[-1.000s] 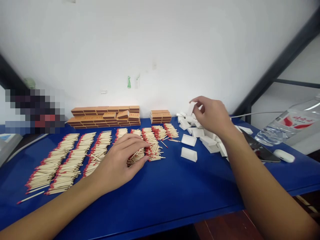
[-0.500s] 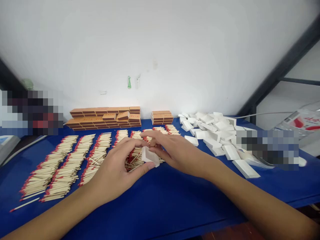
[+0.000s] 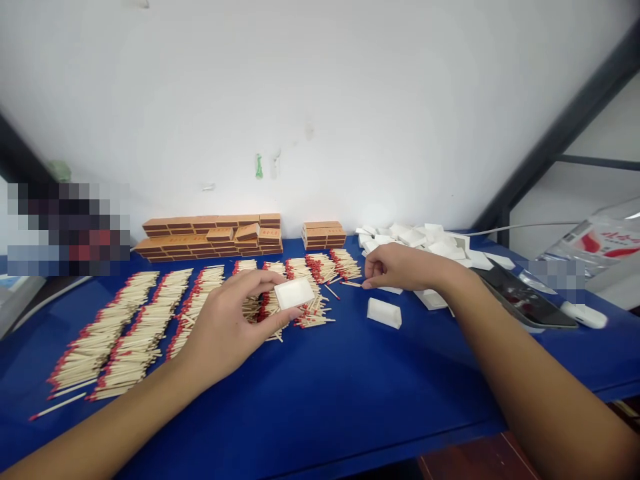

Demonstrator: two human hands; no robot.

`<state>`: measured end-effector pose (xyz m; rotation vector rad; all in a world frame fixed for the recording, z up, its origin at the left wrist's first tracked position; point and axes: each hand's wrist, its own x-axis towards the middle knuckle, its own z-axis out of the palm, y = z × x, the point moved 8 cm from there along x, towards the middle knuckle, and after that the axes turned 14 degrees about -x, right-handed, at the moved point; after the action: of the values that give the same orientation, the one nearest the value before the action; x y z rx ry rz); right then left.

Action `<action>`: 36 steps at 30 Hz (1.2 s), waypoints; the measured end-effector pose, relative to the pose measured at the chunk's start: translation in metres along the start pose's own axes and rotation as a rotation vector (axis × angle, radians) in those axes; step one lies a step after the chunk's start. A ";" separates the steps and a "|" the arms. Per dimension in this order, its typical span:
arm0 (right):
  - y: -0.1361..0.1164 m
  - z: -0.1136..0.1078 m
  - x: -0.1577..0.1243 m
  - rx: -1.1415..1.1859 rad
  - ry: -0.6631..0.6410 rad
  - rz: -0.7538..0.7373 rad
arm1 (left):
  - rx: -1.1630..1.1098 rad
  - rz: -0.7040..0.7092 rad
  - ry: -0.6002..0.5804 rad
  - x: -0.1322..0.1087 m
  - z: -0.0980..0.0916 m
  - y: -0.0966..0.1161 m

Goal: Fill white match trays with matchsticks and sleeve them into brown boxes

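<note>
My left hand [image 3: 235, 310] pinches a white matchbox tray [image 3: 295, 294] between thumb and fingers, its open side turned up toward me. Loose matches [image 3: 317, 308] with red heads lie in a heap just behind and below that tray. Over to the right, my right hand [image 3: 395, 267] has its fingertips pressed together at the plain end of a single match [image 3: 352, 284], whose red head points left. A second match [image 3: 332, 292] lies near it. Another white tray [image 3: 384, 313] rests on the blue table in front of my right hand.
Rows of matches [image 3: 130, 333] spread across the left of the table [image 3: 300, 407]. Brown matchboxes [image 3: 210, 240] are stacked along the wall, with a smaller stack [image 3: 324, 235] beside them. White trays [image 3: 415, 237] pile up at the right, near a phone [image 3: 525, 297] and a plastic bag [image 3: 595, 243].
My right hand has left the tray and moved right, closing at a match. My left hand keeps the tray, now turned more face-up. The lone tray on the table now shows.
</note>
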<state>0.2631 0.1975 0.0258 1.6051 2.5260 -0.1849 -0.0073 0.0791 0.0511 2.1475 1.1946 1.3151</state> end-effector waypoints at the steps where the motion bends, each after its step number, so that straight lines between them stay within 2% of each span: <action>1: -0.001 0.002 0.000 -0.005 -0.017 0.007 | 0.024 0.013 0.001 0.000 -0.001 0.000; 6: -0.008 0.006 0.001 -0.010 -0.015 -0.014 | 0.113 0.085 0.007 0.004 -0.006 0.000; 12: -0.014 0.010 0.005 0.014 0.004 -0.074 | 0.146 0.106 0.010 0.003 -0.007 0.000; 18: -0.022 0.010 0.000 0.046 -0.055 -0.063 | 0.152 0.123 0.018 0.002 -0.007 -0.001; 27: -0.012 0.011 -0.001 0.010 -0.066 -0.025 | 0.162 0.126 0.012 0.002 -0.007 0.001; 36: -0.027 0.004 0.001 0.019 0.044 -0.118 | 0.171 0.120 0.001 0.003 -0.006 0.000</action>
<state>0.2386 0.1858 0.0222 1.4836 2.6617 -0.1896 -0.0113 0.0804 0.0558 2.3723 1.2369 1.3042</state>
